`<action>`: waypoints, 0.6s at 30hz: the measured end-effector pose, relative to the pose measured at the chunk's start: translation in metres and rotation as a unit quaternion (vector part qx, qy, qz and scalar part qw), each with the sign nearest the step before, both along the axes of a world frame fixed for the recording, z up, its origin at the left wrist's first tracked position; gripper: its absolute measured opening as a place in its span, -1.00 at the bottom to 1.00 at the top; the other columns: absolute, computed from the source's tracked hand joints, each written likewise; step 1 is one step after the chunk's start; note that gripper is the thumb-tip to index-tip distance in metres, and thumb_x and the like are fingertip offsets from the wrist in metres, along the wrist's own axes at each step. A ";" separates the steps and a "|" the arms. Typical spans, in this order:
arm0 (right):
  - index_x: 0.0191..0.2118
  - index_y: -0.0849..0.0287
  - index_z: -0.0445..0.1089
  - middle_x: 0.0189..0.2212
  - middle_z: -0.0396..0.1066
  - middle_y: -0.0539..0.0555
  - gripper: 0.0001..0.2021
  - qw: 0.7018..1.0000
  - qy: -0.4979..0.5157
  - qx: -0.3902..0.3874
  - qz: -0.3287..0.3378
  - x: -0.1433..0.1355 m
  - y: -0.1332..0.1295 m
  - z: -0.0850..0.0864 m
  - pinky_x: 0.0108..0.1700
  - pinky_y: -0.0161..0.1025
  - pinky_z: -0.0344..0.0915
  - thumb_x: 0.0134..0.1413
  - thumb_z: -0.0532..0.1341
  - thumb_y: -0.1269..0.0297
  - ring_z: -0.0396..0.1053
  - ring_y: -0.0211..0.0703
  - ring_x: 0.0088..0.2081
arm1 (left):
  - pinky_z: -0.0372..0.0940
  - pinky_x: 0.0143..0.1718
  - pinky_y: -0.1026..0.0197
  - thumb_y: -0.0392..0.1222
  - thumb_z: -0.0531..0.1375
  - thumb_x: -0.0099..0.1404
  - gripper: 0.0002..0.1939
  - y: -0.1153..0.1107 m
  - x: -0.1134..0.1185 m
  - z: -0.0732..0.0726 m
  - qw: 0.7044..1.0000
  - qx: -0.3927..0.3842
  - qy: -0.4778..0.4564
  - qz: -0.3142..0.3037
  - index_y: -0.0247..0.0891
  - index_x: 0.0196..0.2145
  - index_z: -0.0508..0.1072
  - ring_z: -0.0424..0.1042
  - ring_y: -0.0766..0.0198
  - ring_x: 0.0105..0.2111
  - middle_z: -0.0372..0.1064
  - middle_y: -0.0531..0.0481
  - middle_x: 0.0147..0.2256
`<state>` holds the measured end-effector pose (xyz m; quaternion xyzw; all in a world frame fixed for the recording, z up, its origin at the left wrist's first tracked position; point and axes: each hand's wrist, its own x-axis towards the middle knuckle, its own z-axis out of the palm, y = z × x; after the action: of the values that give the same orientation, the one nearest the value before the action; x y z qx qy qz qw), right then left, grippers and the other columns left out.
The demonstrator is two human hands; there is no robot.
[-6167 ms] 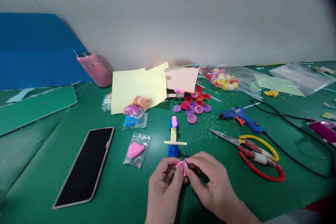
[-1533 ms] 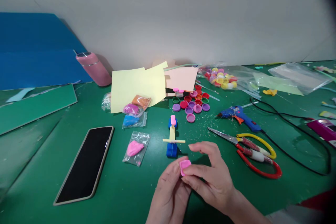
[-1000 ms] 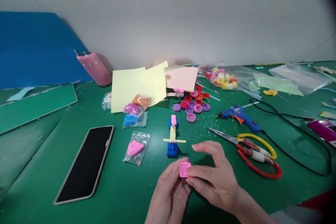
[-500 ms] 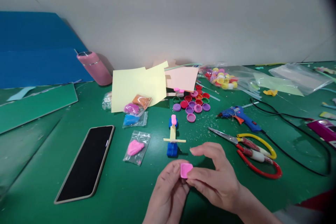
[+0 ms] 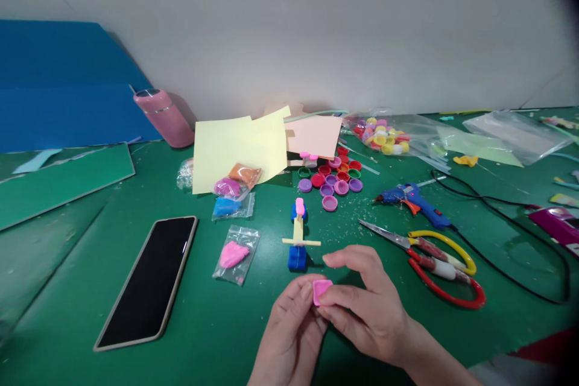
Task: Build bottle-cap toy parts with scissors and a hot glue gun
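A small flattened square of pink modelling clay (image 5: 321, 291) is pinched between my two hands, low in the middle of the view. My left hand (image 5: 292, 319) grips its left edge with thumb and fingertips. From the right, the thumb of my right hand (image 5: 373, 301) presses on its face, a finger beneath, while the index finger arches above. Just beyond lies a small model (image 5: 298, 229) with blue blocks at both ends, a pale stick crossing it and a pink piece on top. Left of it, a clear zip bag (image 5: 251, 247) contains a lump of pink clay (image 5: 234, 254).
A phone (image 5: 147, 283) lies at left. Scissors (image 5: 434, 262) and a blue glue gun (image 5: 414, 200) with a black cord are at right. Several bottle caps (image 5: 330, 202), bagged clay (image 5: 227, 206) and yellow paper (image 5: 239, 145) sit behind. A pink flask (image 5: 165, 117) leans at the wall.
The pink clay square has turned slightly between my fingers. My right index finger has shifted a little to the left; everything on the table stays where it was.
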<state>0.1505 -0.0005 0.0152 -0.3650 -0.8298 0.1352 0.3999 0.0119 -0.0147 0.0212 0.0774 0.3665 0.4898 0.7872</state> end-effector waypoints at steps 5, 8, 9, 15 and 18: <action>-0.30 0.14 0.37 -0.06 0.10 0.05 -0.84 1.000 0.005 -0.002 -0.003 -0.001 0.001 -0.002 -0.02 -0.09 0.12 -0.07 0.21 0.45 0.14 -0.06 -0.08 | 0.26 -0.39 0.37 -0.25 0.25 0.02 -0.92 0.000 0.002 0.003 1.000 -0.005 0.006 0.012 -0.32 -0.49 0.52 0.31 0.38 -0.46 0.37 0.02 -0.51; -0.28 0.12 0.37 -0.05 0.09 0.05 -0.83 1.000 0.012 -0.015 -0.007 -0.003 0.001 -0.003 -0.01 -0.10 0.11 -0.07 0.21 0.44 0.13 -0.05 -0.06 | 0.27 -0.38 0.36 -0.26 0.24 0.03 -0.91 0.000 0.002 0.000 1.000 -0.008 0.001 0.017 -0.32 -0.46 0.52 0.33 0.37 -0.45 0.40 0.00 -0.49; -0.25 0.12 0.36 -0.05 0.09 0.06 -0.81 0.999 0.019 -0.028 -0.010 -0.003 0.001 -0.004 -0.02 -0.10 0.11 -0.07 0.21 0.42 0.13 -0.04 -0.06 | 0.27 -0.37 0.36 -0.26 0.24 0.04 -0.91 0.000 0.001 -0.001 1.000 -0.011 -0.001 0.019 -0.31 -0.45 0.52 0.34 0.36 -0.44 0.41 -0.01 -0.48; -0.17 0.08 0.31 -0.07 0.10 0.09 -0.78 0.975 0.145 -0.147 -0.083 0.000 0.000 -0.006 -0.07 -0.15 0.16 0.02 0.11 0.41 0.15 -0.07 -0.03 | 0.28 -0.27 0.23 -0.25 0.21 0.08 -0.86 0.000 -0.001 -0.002 0.999 -0.004 -0.029 0.019 -0.29 -0.36 0.51 0.41 0.27 -0.44 0.48 -0.10 -0.43; -0.29 0.12 0.34 -0.11 0.13 0.10 -0.87 0.963 0.164 -0.191 -0.098 0.000 0.000 -0.007 -0.07 -0.17 0.19 0.03 0.10 0.42 0.20 -0.09 -0.07 | 0.27 -0.23 0.18 -0.27 0.22 0.07 -0.79 -0.001 -0.002 -0.005 0.999 -0.007 -0.029 0.014 -0.28 -0.28 0.49 0.43 0.24 -0.42 0.49 -0.14 -0.39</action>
<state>0.1506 -0.0008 0.0079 -0.4865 -0.6719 0.3092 0.4650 0.0104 -0.0153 0.0160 0.0530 0.3480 0.5003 0.7911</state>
